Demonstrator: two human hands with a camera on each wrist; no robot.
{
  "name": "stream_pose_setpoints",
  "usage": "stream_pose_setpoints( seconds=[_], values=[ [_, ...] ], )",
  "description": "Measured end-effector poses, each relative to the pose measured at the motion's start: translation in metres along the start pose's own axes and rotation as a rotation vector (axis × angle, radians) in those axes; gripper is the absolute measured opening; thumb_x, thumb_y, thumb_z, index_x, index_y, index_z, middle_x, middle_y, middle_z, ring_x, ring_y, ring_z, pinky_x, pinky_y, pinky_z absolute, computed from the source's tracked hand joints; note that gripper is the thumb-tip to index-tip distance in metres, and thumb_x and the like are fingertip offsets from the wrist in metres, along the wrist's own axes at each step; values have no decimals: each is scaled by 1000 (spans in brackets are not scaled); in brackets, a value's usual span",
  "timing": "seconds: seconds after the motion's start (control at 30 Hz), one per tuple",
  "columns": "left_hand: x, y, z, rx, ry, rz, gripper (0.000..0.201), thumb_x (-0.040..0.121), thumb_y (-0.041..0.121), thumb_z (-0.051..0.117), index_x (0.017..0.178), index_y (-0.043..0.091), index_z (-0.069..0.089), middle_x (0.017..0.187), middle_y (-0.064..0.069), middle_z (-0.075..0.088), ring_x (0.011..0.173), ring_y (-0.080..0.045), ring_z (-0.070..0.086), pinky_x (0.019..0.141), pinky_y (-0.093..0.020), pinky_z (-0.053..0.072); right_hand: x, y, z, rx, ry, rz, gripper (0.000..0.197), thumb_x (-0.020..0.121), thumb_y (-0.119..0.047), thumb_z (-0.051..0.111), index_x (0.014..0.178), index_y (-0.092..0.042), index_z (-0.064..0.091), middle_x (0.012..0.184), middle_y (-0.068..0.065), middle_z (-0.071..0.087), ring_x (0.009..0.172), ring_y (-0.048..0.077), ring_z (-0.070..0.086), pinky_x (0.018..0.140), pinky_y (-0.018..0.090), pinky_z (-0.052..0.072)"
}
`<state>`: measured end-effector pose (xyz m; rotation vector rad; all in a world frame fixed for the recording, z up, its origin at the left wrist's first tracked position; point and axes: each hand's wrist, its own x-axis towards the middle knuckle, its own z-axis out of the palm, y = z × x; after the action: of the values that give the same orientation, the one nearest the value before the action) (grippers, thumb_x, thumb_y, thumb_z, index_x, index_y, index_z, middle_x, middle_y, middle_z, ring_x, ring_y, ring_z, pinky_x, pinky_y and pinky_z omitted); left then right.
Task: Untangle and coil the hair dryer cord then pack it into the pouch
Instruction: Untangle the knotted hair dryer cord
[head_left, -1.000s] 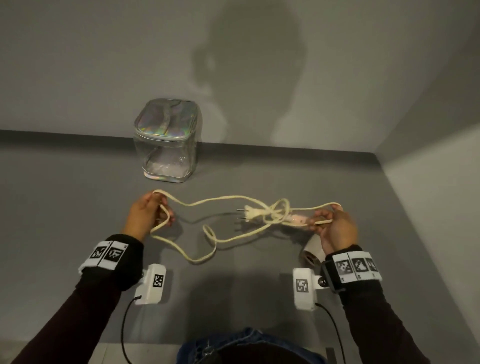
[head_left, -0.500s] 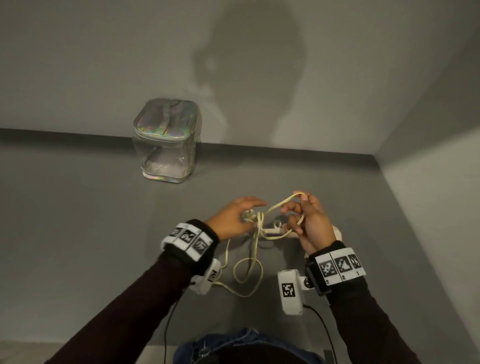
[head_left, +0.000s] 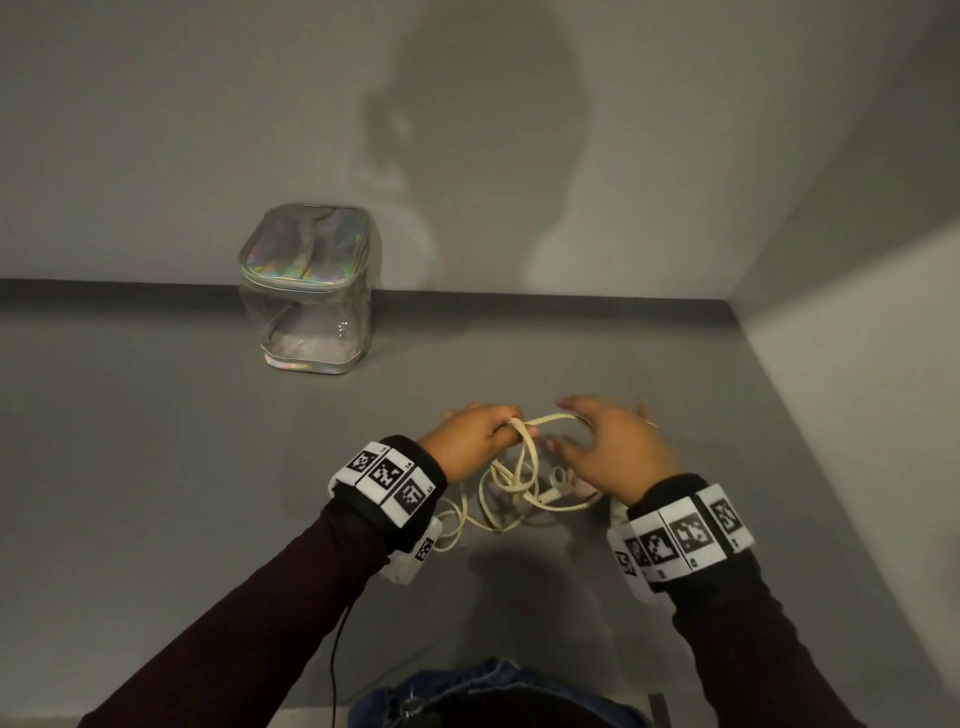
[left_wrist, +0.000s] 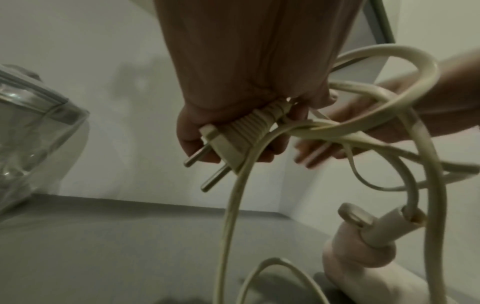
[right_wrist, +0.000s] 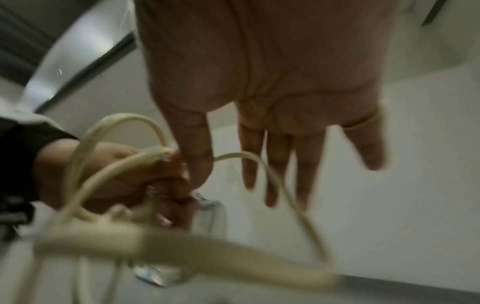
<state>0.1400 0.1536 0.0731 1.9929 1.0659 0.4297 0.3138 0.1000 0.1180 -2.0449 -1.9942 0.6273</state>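
A cream hair dryer cord (head_left: 522, 467) hangs in tangled loops between my hands, above the grey table (head_left: 156, 441). My left hand (head_left: 470, 439) grips the cord's plug (left_wrist: 239, 133), prongs pointing down-left, together with a strand of cord (left_wrist: 324, 131). My right hand (head_left: 608, 447) hovers just right of it with fingers (right_wrist: 275, 164) spread and straight, holding nothing; a loop (right_wrist: 272, 174) passes under them. The pale pink hair dryer (left_wrist: 363, 263) lies on the table below, its cord end (left_wrist: 389, 226) showing. The clear, iridescent-topped pouch (head_left: 309, 291) stands zipped at the back left.
Grey walls close the table at the back (head_left: 519, 156) and on the right (head_left: 857, 415). Both wrists carry marker bands and white camera units (head_left: 410, 561). A black cable (head_left: 337, 649) trails from the left unit towards the table's front edge.
The hands first came together from wide apart with the cord. Since half a second ago my right hand has let go of the loop and spread its fingers; my left has closed on the plug.
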Motion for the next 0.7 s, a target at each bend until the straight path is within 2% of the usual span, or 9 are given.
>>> stream_pose_setpoints(
  seconds=[0.07, 0.13, 0.17, 0.27, 0.37, 0.43, 0.53, 0.6, 0.7],
  values=[
    [-1, 0, -1, 6, -19, 26, 26, 85, 52, 42, 67, 34, 51, 66, 6, 52, 65, -10, 51, 74, -36, 41, 1, -12, 3, 268, 20, -152, 40, 85, -22, 60, 124, -25, 53, 116, 3, 64, 107, 15, 58, 104, 39, 39],
    [-4, 3, -5, -179, -37, 36, 20, 89, 40, 42, 81, 26, 55, 73, 1, 54, 65, -3, 54, 68, -23, 47, 3, -16, 9, 402, 21, -237, 31, 86, -14, 59, 117, -19, 61, 104, 7, 69, 91, 7, 62, 88, 29, 48],
    [-6, 5, -8, -269, -32, 42, 18, 90, 34, 41, 81, 24, 52, 71, 2, 51, 60, 4, 50, 62, -15, 44, 6, -13, 10, 443, 35, -239, 27, 86, -12, 59, 112, -15, 64, 97, 7, 70, 81, -2, 61, 81, 24, 48],
    [-14, 5, -21, -481, 91, 39, 17, 89, 27, 37, 81, 22, 50, 75, 3, 51, 60, 7, 52, 62, -9, 43, 10, 3, 9, 571, 137, -129, 19, 86, -6, 57, 101, -2, 68, 76, -1, 64, 58, -14, 55, 62, 4, 40],
    [-25, -19, -36, -735, 333, -147, 25, 95, 12, 37, 79, 18, 55, 69, 6, 68, 62, 1, 65, 63, -21, 52, 12, 37, -3, 785, 400, 117, 20, 92, -9, 47, 88, -8, 67, 60, -3, 49, 37, -2, 45, 43, 10, 36],
    [-33, -30, -39, -732, 331, -253, 27, 94, 4, 38, 79, 17, 57, 59, 7, 70, 55, -3, 66, 56, -19, 54, 11, 50, -13, 944, 469, 205, 23, 93, -14, 45, 77, -21, 60, 55, 0, 43, 31, 1, 35, 41, 22, 33],
    [-38, -27, -39, -659, 239, -258, 16, 91, 6, 45, 80, 12, 55, 54, 2, 68, 40, -7, 61, 40, -14, 49, 11, 46, -14, 1000, 429, 158, 16, 93, -15, 45, 79, -22, 49, 46, -3, 50, 32, 2, 40, 39, 20, 36],
    [-35, -24, -40, -611, 258, -262, 20, 93, 11, 44, 76, 14, 54, 54, 0, 65, 32, -7, 55, 32, -14, 42, 10, 33, -9, 1061, 387, 86, 13, 93, -12, 45, 83, -20, 47, 44, -1, 57, 37, 4, 48, 41, 15, 42],
    [-27, -22, -42, -566, 285, -209, 23, 94, 10, 42, 77, 17, 57, 69, -5, 55, 30, -2, 42, 34, -10, 34, 6, 23, -3, 1196, 284, 5, 14, 91, -4, 46, 85, -16, 51, 50, -3, 65, 49, 5, 60, 52, 15, 50]
  ],
)
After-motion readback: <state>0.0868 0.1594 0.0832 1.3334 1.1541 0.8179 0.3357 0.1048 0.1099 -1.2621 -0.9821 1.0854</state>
